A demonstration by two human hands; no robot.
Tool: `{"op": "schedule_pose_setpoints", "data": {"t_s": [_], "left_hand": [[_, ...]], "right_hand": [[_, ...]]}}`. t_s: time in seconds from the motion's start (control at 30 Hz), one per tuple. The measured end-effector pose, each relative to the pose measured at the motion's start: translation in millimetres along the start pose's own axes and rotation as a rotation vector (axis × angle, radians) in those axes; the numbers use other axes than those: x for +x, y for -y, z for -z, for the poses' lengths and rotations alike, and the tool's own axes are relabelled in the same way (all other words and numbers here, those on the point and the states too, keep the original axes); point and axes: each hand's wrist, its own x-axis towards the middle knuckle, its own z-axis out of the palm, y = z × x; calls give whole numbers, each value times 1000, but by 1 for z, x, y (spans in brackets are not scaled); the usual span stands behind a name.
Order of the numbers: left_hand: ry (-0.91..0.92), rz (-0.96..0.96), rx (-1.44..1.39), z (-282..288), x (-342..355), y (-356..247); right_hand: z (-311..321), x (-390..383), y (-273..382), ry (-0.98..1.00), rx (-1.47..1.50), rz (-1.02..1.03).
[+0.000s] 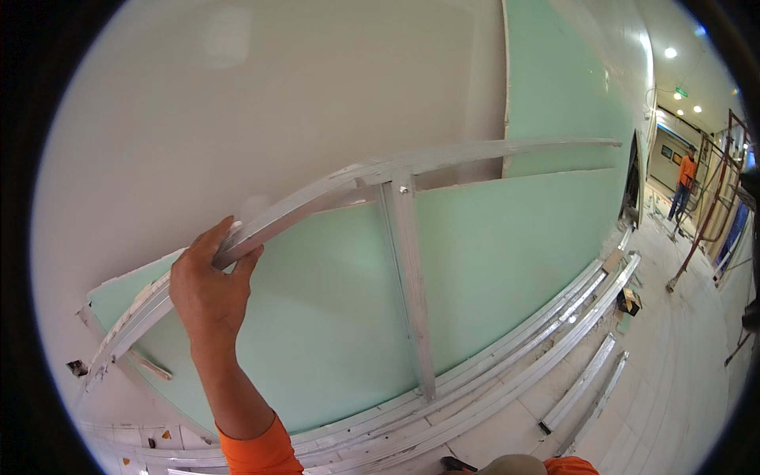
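Observation:
My left hand [210, 289] reaches up from the lower edge in an orange sleeve. Its fingers are wrapped round a long silvery metal channel [277, 214], with the thumb under its near edge. The channel runs across light green drywall boards [332, 301] that lean on the wall. Below it stands an upright metal stud [408, 277], its top meeting the channel and its foot near the floor. A small bright fastener shows near the stud's top. I cannot see my right hand; an orange sleeve [571, 465] shows at the lower edge, beside a beige rounded thing [513, 465].
Long metal channels [546, 332] lie along the wall's foot, with two short pieces [582, 384] on the tiled floor. Small debris lies around a dark box [629, 301]. Scaffold frames [704, 206] stand at the right, near a person in orange [685, 178]. A black-handled tool [457, 464] shows below.

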Motion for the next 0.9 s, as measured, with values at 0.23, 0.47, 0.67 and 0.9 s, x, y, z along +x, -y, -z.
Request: {"op": "schedule_pose_setpoints", "data": {"t_s": [0.23,0.47,0.67,0.9], "left_hand": [[45,-37,-12,5,0,8],[-40,-168,-124,5,2,9],[-55,-274,-135,6,1,18],[-77,-242,-126,3,1,17]], "right_hand": [[153,11,26,-449,-69,-183],[379,22,69,-1342,-235,-306],[424,59,84,-1397,19,-475],[418,64,60,-1418,117,-414]]}}
